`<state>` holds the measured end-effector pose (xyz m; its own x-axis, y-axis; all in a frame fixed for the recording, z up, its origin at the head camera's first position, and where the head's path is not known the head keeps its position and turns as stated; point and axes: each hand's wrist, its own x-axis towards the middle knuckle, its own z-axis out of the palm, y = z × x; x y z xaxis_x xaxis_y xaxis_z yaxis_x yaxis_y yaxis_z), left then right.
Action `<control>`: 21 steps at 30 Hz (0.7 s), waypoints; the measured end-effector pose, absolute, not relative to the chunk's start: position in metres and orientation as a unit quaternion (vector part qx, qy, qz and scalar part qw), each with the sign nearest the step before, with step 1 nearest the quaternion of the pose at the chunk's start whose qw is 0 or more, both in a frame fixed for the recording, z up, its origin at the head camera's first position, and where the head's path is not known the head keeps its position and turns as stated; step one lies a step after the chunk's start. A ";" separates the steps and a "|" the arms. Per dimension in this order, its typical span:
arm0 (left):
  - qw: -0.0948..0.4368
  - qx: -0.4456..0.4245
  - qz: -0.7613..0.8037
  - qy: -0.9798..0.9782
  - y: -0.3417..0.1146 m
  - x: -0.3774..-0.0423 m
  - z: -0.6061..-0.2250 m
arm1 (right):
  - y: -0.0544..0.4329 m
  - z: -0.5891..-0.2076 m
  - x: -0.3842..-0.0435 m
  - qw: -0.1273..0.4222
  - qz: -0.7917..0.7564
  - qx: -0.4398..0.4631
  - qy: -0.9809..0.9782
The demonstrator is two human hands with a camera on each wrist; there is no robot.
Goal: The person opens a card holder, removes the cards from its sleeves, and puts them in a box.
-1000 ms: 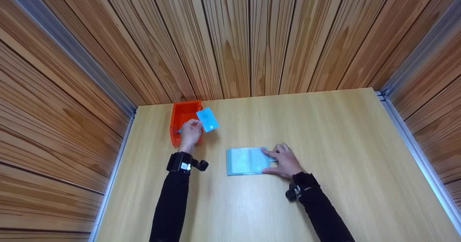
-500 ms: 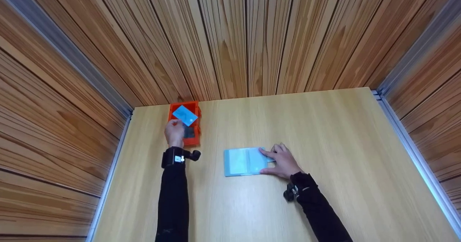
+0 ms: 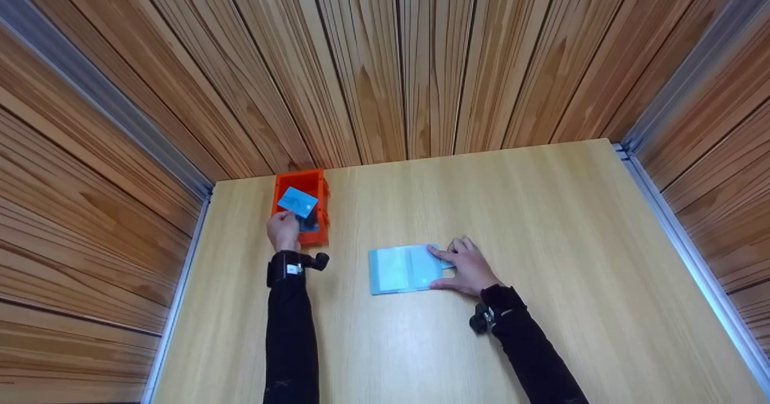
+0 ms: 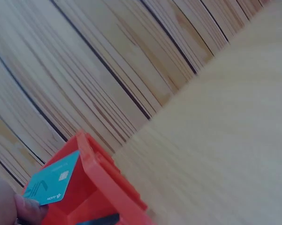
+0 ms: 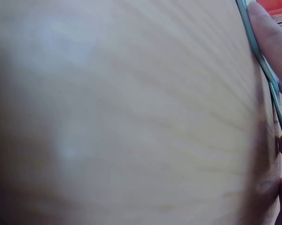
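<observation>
My left hand (image 3: 283, 231) is at the near left side of a red-orange plastic bin (image 3: 325, 235). Between thumb and fingers it pinches a blue chip card (image 3: 298, 202), held tilted over the bin; in the left wrist view the card (image 4: 51, 180) shows its chip and some lettering. Something dark and blue (image 3: 309, 220) lies inside the bin, partly hidden. Lying spread on the table is a light-blue card wallet (image 3: 394, 270). My right hand (image 3: 472, 269) holds its right edge, thumb at the near corner and index finger at the far one, other fingers bent.
The bin stands at the table's (image 3: 541, 223) back left corner, close to the wood-panelled wall (image 3: 385, 61). Metal rails (image 3: 692, 247) run along the sides. Bare tabletop lies to the right of the wallet and in front of it.
My left hand has moved left and turned, bringing the pinched card from beside the bin's right edge to over the bin. My right hand keeps its hold on the wallet. The view has shifted slightly.
</observation>
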<state>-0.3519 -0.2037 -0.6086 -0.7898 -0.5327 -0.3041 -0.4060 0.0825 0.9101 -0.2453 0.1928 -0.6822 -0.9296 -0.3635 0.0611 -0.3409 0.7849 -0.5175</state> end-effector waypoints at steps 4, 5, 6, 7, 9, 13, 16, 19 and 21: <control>0.076 0.320 -0.614 -0.718 -0.201 -0.352 -0.610 | 0.192 -0.682 -0.246 0.023 -0.280 -0.188 0.941; 0.080 0.322 -0.612 -0.718 -0.200 -0.353 -0.611 | 0.192 -0.682 -0.246 0.025 -0.282 -0.189 0.940; 0.082 0.325 -0.609 -0.719 -0.199 -0.353 -0.612 | 0.192 -0.682 -0.245 0.025 -0.283 -0.189 0.940; 0.082 0.329 -0.605 -0.720 -0.199 -0.353 -0.612 | 0.192 -0.682 -0.246 0.025 -0.283 -0.189 0.940; 0.076 0.341 -0.585 -0.732 -0.198 -0.354 -0.613 | 0.191 -0.682 -0.246 0.026 -0.280 -0.188 0.941; 0.048 0.363 -0.516 -0.775 -0.200 -0.354 -0.615 | 0.189 -0.681 -0.246 0.033 -0.276 -0.185 0.943; 0.017 0.364 -0.464 -0.808 -0.201 -0.354 -0.617 | 0.190 -0.680 -0.245 0.037 -0.279 -0.182 0.942; -0.013 0.352 -0.418 -0.837 -0.203 -0.354 -0.618 | 0.191 -0.680 -0.244 0.034 -0.279 -0.181 0.943; -0.028 0.348 -0.392 -0.851 -0.205 -0.354 -0.620 | 0.191 -0.680 -0.244 0.034 -0.277 -0.181 0.943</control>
<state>-0.3545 -0.2049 -0.6195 -0.7567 -0.5696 -0.3209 -0.6139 0.4503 0.6484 -0.2442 0.1909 -0.6801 -0.9322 -0.3603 0.0360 -0.3226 0.7811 -0.5346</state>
